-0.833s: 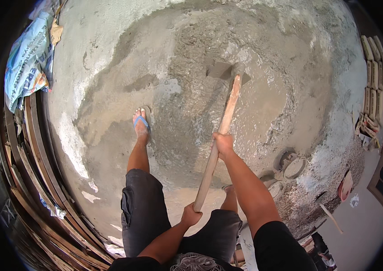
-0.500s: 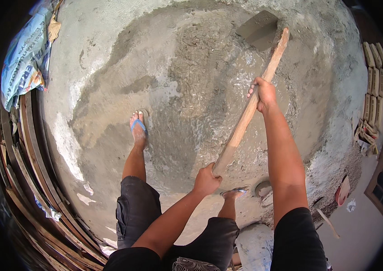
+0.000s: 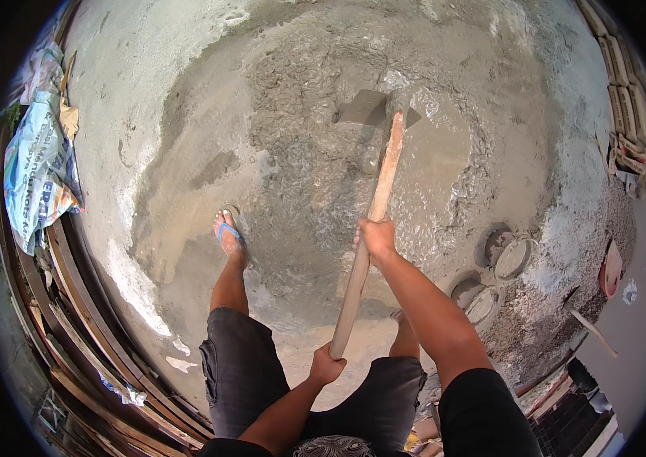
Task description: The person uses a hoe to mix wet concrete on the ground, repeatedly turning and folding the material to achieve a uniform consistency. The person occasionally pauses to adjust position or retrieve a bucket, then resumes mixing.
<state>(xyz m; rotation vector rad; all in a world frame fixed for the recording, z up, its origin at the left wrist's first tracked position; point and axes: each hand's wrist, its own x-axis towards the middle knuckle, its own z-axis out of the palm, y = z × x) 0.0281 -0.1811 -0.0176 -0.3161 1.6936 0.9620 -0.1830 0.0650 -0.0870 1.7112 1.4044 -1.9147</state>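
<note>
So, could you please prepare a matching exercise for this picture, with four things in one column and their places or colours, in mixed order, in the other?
Column 1
1. left hand
2. right hand
3. strap of the left sandal
4. wooden boards

Column 2
A. blue
B. farther up the hoe's handle, toward the blade
C. along the left side of the picture
D. around the near end of the handle

Pairs: 1-D, 2-B, 3-A, 4-C

Around my hoe (image 3: 388,164), the wet grey mix (image 3: 300,129) lies open, leaving my right fingers (image 3: 365,227) room to pass either way. Leftward, my sandalled foot (image 3: 228,234) and then stacked planks (image 3: 94,312) stand in the way; rightward, two buckets (image 3: 494,245) and gravel (image 3: 551,312) do.
</note>
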